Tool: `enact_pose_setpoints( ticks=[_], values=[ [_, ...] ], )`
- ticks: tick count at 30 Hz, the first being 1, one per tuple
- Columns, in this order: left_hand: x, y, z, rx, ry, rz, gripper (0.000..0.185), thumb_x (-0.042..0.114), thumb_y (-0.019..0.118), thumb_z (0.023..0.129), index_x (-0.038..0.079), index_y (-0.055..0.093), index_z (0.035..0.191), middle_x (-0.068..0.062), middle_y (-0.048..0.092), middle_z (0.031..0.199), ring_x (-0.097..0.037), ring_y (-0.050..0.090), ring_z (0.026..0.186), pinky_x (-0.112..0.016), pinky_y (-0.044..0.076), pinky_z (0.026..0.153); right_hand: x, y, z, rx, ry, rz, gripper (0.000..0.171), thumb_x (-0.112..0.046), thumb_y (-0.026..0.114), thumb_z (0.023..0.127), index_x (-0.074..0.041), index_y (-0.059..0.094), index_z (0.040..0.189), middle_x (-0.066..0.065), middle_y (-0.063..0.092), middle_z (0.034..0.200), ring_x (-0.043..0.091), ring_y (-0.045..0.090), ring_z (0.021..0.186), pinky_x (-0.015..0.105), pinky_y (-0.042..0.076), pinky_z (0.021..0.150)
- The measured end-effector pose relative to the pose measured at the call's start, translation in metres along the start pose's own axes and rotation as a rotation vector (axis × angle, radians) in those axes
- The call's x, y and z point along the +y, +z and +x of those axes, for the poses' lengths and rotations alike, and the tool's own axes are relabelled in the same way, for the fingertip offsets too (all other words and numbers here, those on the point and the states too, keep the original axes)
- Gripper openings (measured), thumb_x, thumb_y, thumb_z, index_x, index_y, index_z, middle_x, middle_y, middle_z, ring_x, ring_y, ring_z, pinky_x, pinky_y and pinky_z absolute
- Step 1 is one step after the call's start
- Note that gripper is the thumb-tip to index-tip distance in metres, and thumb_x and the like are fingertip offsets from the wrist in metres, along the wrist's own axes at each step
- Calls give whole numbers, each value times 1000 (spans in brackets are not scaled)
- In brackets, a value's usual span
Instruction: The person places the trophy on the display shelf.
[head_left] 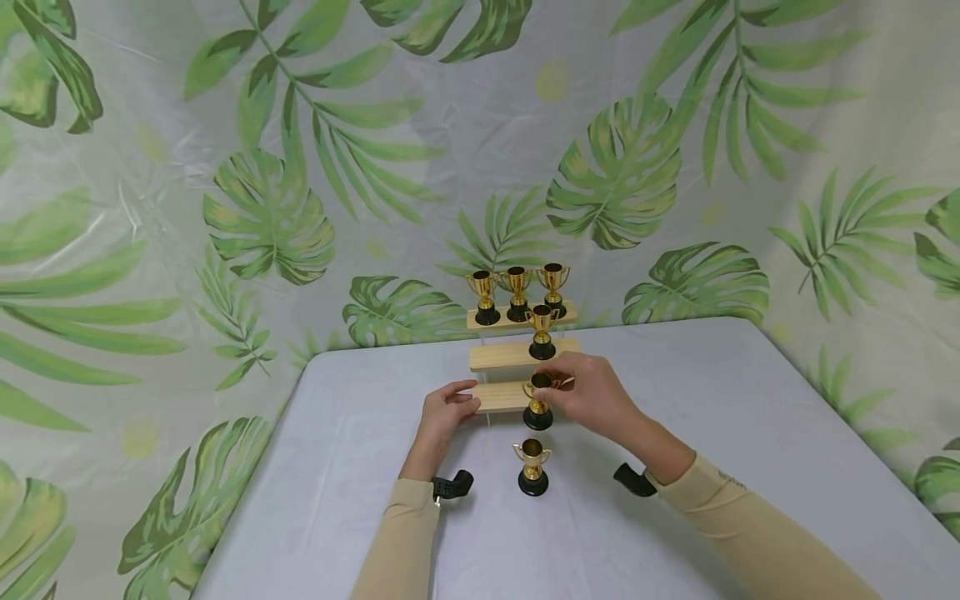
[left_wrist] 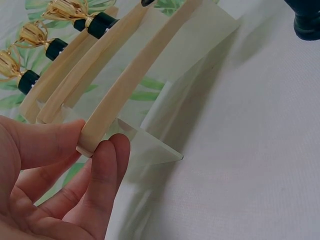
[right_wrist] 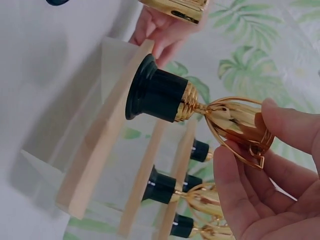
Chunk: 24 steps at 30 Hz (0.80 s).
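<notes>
In the head view, a three-tier wooden stand with clear side panels holds small gold trophy cups on black bases. My left hand (head_left: 444, 414) pinches the left end of the lowest shelf (head_left: 498, 397), thumb on top and fingers below, as the left wrist view shows. My right hand (head_left: 592, 393) pinches a trophy cup (right_wrist: 160, 92) by its bowl near the rim. That cup is upright, its black base right at the lowest shelf's front edge. Another trophy cup (head_left: 533, 467) stands on the table in front of the stand, between the two forearms.
Three trophy cups (head_left: 517, 293) stand on the top shelf (head_left: 474, 321). One more trophy cup (head_left: 542, 333) is at the right of the middle shelf (head_left: 498, 357). A white cloth covers the table (head_left: 360, 433). Behind it hangs a leaf-patterned curtain (head_left: 495, 150).
</notes>
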<state>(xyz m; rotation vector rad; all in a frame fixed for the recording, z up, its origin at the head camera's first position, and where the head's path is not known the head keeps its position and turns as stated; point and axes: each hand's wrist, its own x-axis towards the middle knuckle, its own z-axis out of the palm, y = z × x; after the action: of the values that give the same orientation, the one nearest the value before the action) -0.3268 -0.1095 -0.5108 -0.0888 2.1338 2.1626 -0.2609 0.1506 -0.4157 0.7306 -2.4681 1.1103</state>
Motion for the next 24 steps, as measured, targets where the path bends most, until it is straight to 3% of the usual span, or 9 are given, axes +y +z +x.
enact_pose_setpoints(
  ticks=[9, 24],
  values=[
    [-2, 1, 0, 30, 11, 7, 39, -1, 74, 89, 1, 68, 128, -13, 66, 98, -18, 66, 81, -40, 59, 85, -5, -4, 14, -5, -7, -40, 26, -19, 85, 83, -11, 77, 107, -2, 68, 94, 11, 64, 83, 22, 58, 70],
    [-2, 0, -1, 11, 17, -7, 41, -1, 72, 90, -2, 65, 131, -12, 66, 99, -16, 66, 81, -42, 58, 88, -10, -6, 36, 9, -6, -39, 32, -21, 83, 85, -7, 76, 114, -2, 72, 97, 11, 67, 84, 29, 60, 72]
  ],
)
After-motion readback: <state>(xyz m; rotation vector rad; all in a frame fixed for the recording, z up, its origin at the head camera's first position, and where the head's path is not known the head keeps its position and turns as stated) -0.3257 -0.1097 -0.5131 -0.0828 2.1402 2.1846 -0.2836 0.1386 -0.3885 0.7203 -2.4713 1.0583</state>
